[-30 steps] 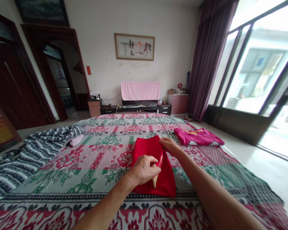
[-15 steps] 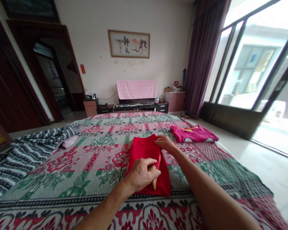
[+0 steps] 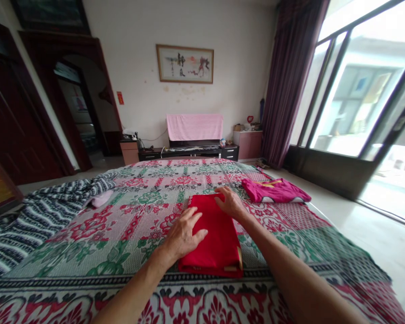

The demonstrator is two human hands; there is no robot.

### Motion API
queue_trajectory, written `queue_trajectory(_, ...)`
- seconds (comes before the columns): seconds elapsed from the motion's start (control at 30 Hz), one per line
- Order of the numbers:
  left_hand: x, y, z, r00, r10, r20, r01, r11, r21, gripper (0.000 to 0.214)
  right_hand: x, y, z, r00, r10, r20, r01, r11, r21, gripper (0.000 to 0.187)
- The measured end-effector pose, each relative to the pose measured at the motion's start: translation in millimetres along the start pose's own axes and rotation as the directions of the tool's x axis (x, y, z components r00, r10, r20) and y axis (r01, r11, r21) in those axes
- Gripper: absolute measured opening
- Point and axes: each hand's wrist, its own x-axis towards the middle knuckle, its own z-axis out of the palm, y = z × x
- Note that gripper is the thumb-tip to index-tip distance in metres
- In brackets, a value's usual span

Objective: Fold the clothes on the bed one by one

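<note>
A red garment, folded into a narrow rectangle with some yellow trim at its near right corner, lies flat on the patterned bedspread. My left hand rests at its left edge, fingers apart and the thumb over the cloth. At the far right corner of the garment is my right hand, its fingers spread across the edge. Neither hand grips the fabric.
A folded magenta garment lies to the right on the bedspread. A black-and-white striped cloth is bunched at the left, beside a small pink cloth. Beyond the bed stands a low cabinet.
My left hand has let go of the red garment's near part and moved up and left. That part is now folded over into a neat rectangle. My right hand stays at the far corner.
</note>
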Motion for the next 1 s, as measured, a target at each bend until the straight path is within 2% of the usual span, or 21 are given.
queue_trajectory(0.07,-5,-3,2.9,0.995,0.014,0.1,-0.018,0.999,0.048,0.066,-6,-9,3,0.989,-0.111,0.095,0.112,0.994,-0.005,0.034)
queue_trajectory(0.13,-8,-1,3.0,0.982,0.0,0.188,-0.015,0.997,0.079,0.075,-11,-14,7,0.974,-0.133,0.183,0.144,0.989,-0.047,0.039)
queue_trajectory(0.3,-8,10,-3.2,0.947,0.013,0.32,-0.046,0.994,0.097,0.085,-17,-12,13,0.944,-0.04,0.327,0.083,0.989,-0.119,0.05)
queue_trajectory(0.5,-10,16,-3.2,0.891,0.002,0.455,-0.031,0.998,0.054,0.084,-17,-10,10,0.917,0.044,0.396,-0.002,0.994,-0.107,0.056)
queue_trajectory(0.73,-11,10,3.0,0.908,0.03,0.417,-0.045,0.999,0.027,0.079,-17,-6,13,0.94,-0.009,0.34,0.023,0.999,-0.035,0.047)
queue_trajectory(0.83,-7,7,2.0,0.954,0.048,0.297,-0.046,0.999,-0.012,0.077,-12,2,18,0.976,0.072,0.204,-0.072,0.997,-0.003,0.045)
queue_trajectory(0.9,-3,3,-3.5,0.987,-0.07,0.147,0.069,0.998,0.011,0.071,-8,9,19,0.978,0.187,0.088,-0.186,0.982,-0.029,0.045)
queue_trajectory(0.97,0,0,-12.5,0.962,-0.266,0.062,0.261,0.962,0.076,0.058,-4,16,19,0.955,0.293,0.056,-0.287,0.954,-0.088,0.045)
queue_trajectory(1.0,1,-2,-17.6,0.935,-0.348,0.071,0.339,0.934,0.111,0.051,-3,19,19,0.943,0.324,0.078,-0.314,0.942,-0.117,0.046)
